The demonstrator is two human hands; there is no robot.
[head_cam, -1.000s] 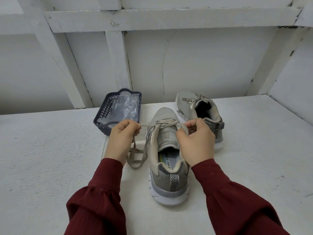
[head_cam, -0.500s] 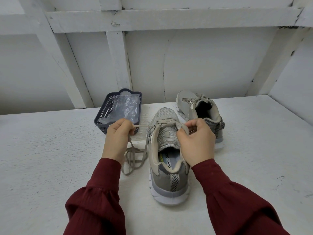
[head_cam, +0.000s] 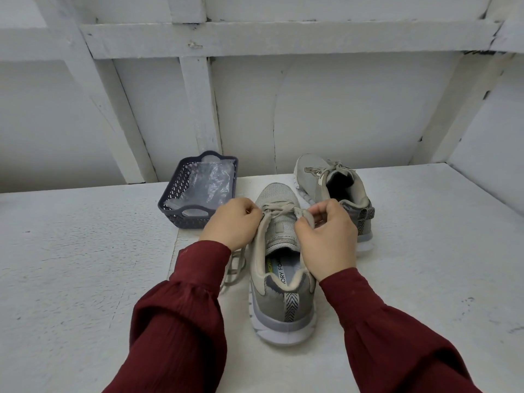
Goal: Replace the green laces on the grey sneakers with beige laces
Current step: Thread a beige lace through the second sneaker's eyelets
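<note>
A grey sneaker (head_cam: 280,293) stands in front of me, heel toward me, with a beige lace (head_cam: 279,207) threaded through its lower eyelets. My left hand (head_cam: 231,222) pinches the lace at the shoe's left side. Loose lace (head_cam: 234,269) trails under my left wrist onto the table. My right hand (head_cam: 326,236) pinches the lace's other end at the right eyelets. A second grey sneaker (head_cam: 337,191) with beige laces stands behind, to the right. No green laces are in view.
A dark blue plastic basket (head_cam: 181,211) holding a clear plastic bag (head_cam: 208,184) sits left of the sneakers. The white table (head_cam: 85,265) meets a white panelled wall (head_cam: 340,109) behind, with another wall at the right.
My left hand moved right, back toward the shoe's left eyelets, slackening the stretched lace. The loose lace now lies under my wrist. My right hand stayed put.
</note>
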